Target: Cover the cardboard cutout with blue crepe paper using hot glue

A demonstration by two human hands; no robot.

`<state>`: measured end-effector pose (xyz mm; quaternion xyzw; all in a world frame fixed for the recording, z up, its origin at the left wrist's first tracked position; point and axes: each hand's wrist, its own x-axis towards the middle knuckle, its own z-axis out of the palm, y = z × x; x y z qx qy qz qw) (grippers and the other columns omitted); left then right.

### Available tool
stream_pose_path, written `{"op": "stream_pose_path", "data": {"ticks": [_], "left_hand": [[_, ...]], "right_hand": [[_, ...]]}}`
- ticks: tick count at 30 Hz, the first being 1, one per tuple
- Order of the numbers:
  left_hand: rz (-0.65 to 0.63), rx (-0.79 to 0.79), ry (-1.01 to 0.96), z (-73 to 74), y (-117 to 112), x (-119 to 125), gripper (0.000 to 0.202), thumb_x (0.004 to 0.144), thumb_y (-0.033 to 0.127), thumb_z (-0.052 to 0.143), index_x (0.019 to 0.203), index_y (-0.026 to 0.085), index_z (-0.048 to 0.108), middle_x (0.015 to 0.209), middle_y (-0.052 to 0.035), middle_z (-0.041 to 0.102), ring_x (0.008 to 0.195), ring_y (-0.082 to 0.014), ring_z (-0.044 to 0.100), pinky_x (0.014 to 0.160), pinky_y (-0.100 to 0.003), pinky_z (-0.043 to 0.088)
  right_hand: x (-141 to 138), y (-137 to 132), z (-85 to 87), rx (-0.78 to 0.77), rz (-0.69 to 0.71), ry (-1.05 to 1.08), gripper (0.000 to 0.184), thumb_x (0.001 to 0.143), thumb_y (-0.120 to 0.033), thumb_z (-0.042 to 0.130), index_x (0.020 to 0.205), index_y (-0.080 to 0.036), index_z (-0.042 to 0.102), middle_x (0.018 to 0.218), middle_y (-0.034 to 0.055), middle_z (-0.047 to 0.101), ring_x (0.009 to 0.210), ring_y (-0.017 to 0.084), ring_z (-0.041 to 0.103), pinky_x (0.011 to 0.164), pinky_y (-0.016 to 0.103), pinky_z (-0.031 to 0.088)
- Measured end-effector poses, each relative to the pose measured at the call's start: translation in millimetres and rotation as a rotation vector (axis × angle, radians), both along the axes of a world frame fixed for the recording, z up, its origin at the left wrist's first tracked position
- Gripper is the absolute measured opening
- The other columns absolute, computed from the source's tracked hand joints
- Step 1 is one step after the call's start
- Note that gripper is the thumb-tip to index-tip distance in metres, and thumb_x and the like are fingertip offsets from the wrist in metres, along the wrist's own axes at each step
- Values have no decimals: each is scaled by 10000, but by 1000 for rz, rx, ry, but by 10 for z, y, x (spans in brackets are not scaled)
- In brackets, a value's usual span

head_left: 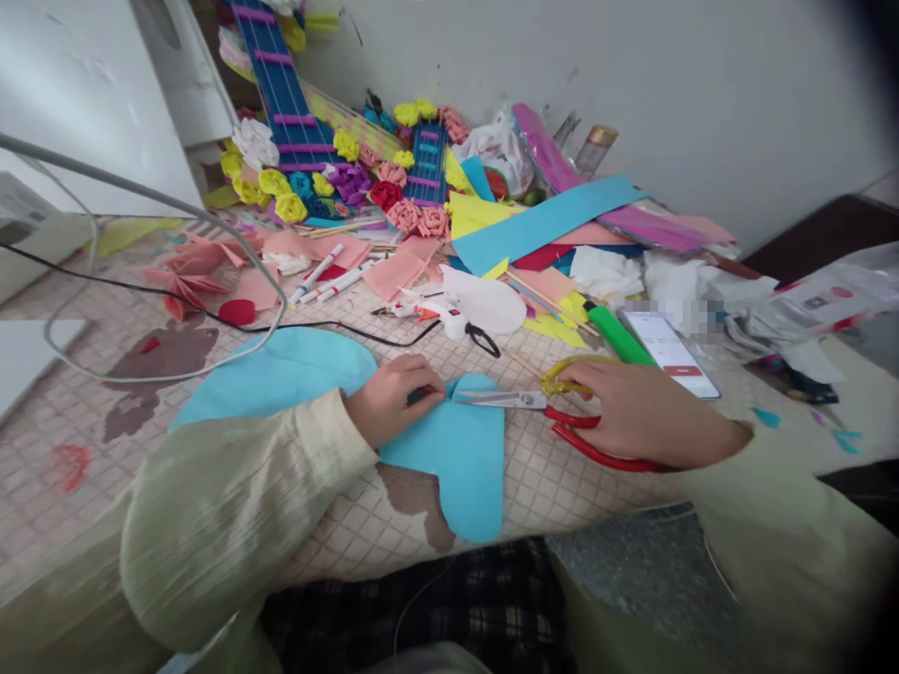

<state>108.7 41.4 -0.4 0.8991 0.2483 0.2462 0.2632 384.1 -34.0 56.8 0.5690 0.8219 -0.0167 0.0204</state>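
L fingers (pixel 421 386): curled narrow, pinching the blue paper cut-out (pixel 460 459) at its notch. A small dark item sits between the tips, type not readable.
R fingers (pixel 596 379): laid over the red handles of the scissors (pixel 523 401). Cannot tell if they pass through the loops. Blade tips are at the notch, just beside the L fingers.
Cut-out: flat on the table (pixel 562 487), near edge, lower lobe overhanging twd the lap.
Handling (est.): thin, light, floppy, creases easily. Pin flat close to the notch, not by a lobe edge.
Beyond: green marker (pixel 618 335) and phone (pixel 670 351), near the R hand (pixel 646 412).
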Motion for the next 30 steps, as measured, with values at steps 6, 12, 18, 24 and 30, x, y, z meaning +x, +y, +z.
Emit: {"op": "stream_pose_path", "data": {"ticks": [6, 12, 18, 24, 30], "left_hand": [[14, -33, 6, -11, 5, -13, 167, 840, 191, 473, 807, 124, 622, 784, -59, 590, 741, -147, 539, 686, -271, 452], [41, -21, 32, -13, 4, -4, 152, 843, 193, 471, 792, 126, 598, 765, -49, 570, 742, -145, 522, 700, -273, 443], [69, -47, 29, 11, -4, 14, 155, 844, 203, 466, 767, 130, 579, 740, -40, 558, 720, -140, 512, 679, -270, 443], [44, -117, -28, 23, -8, -5, 111, 806, 199, 508, 792, 144, 603, 763, -34, 569, 714, -126, 530, 661, -248, 462], [17, -54, 33, -7, 6, 10, 140, 819, 175, 481, 778, 135, 609, 764, -45, 567, 745, -143, 519, 708, -273, 446]], "right_hand": [[-36, 54, -70, -19, 34, -63, 299, 759, -447, 496, 905, -195, 565, 964, 81, 648, 864, 241, 608, 694, 330, 447], [-83, 69, -85, -25, 38, -74, 295, 737, -423, 523, 913, -191, 566, 932, 69, 647, 850, 249, 607, 677, 336, 443], [-94, 77, -96, -11, 68, -75, 283, 741, -422, 519, 893, -190, 571, 921, 75, 648, 845, 251, 602, 669, 336, 436], [-82, 80, -83, 40, 101, -122, 263, 746, -395, 503, 905, -193, 562, 923, 66, 654, 856, 239, 600, 659, 313, 430], [-94, 93, -62, 51, 127, -115, 262, 744, -368, 500, 934, -200, 561, 948, 58, 652, 879, 242, 602, 682, 317, 441]]}}
